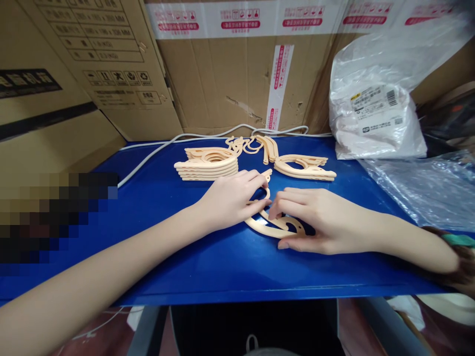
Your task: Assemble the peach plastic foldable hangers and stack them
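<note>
Beige plastic pieces that look like parts of a folding clothes hanger (264,229) lie together in front of me on the blue table. My left hand (237,198) curls over their upper end, with the thumb and fingers closed around a hook-like part. From the right, my right hand (319,220) grips the lower curved arm, its thumb along the near edge and its fingers bent over the top. My fingers hide part of where the pieces meet. Behind my left hand stands a stack of matching hanger arms (208,170); a lower stack of hanger arms (306,173) sits behind my right.
Loose hanger hooks (239,145) and upright curved pieces (270,148) lie between the stacks. A white cable (159,146) runs along the back. Cardboard boxes (222,84) wall the far and left sides. A plastic bag (378,118) and clear wrap (426,188) occupy the right.
</note>
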The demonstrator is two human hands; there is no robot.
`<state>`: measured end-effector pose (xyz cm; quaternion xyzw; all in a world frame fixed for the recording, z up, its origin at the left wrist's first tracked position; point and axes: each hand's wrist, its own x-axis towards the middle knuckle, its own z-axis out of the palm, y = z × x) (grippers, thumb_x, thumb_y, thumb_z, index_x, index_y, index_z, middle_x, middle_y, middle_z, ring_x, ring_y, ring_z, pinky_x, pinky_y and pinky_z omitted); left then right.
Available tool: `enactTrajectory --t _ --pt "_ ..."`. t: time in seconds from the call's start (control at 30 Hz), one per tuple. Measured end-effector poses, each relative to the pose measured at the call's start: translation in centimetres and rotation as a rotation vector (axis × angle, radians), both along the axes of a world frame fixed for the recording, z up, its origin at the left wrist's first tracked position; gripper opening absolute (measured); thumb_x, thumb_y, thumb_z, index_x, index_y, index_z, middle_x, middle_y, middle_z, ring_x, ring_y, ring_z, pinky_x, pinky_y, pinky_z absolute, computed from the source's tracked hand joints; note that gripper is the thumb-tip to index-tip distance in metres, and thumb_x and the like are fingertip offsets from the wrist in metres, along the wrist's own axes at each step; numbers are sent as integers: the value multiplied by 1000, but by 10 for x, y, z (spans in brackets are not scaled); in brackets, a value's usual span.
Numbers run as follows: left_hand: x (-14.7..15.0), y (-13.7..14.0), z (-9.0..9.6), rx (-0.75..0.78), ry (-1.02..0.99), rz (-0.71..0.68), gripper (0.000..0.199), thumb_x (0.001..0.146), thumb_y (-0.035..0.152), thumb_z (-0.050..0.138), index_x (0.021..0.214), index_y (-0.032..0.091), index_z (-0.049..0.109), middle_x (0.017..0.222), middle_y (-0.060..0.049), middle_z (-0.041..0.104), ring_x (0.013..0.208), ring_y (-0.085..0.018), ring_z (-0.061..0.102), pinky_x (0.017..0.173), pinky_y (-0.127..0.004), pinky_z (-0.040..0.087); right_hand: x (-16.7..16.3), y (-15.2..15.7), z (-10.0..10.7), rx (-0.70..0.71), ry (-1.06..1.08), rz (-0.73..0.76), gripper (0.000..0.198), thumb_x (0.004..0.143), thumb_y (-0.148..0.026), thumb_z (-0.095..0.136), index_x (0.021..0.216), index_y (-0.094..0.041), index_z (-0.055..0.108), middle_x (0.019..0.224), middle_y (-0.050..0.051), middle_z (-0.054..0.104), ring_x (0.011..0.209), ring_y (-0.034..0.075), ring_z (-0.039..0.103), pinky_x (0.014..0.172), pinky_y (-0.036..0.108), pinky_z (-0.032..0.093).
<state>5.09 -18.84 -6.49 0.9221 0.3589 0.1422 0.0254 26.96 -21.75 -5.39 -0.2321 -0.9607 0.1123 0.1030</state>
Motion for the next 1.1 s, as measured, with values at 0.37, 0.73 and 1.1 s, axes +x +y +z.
enactTrajectory --t 0.37,0.73,1.1 --pt "-1 2 -1 5 -5 -12 22 94 31 53 109 17 60 111 -5 65 102 -21 62 82 -30 47 3 9 -6 -87 42 -16 21 85 -17 57 105 -18 54 104 6 57 91 17 53 79 29 41" --pt "-3 4 -4 4 -51 -33 22 92 32 56 109 19 60 111 -2 65 103 -20 62 81 -30 46 4 10 -7 -92 70 21 23 82 -9 52 103 -19 54 102 6 57 97 18 52 85 30 42" --pt "-4 5 -4 11 -34 -40 25 95 36 51 110 18 61 110 -5 66 99 -22 63 82 -32 47 5 16 -11 92 83 -25 20 86 -8 47 102 -18 56 104 10 60 99 22 55 86 35 44"
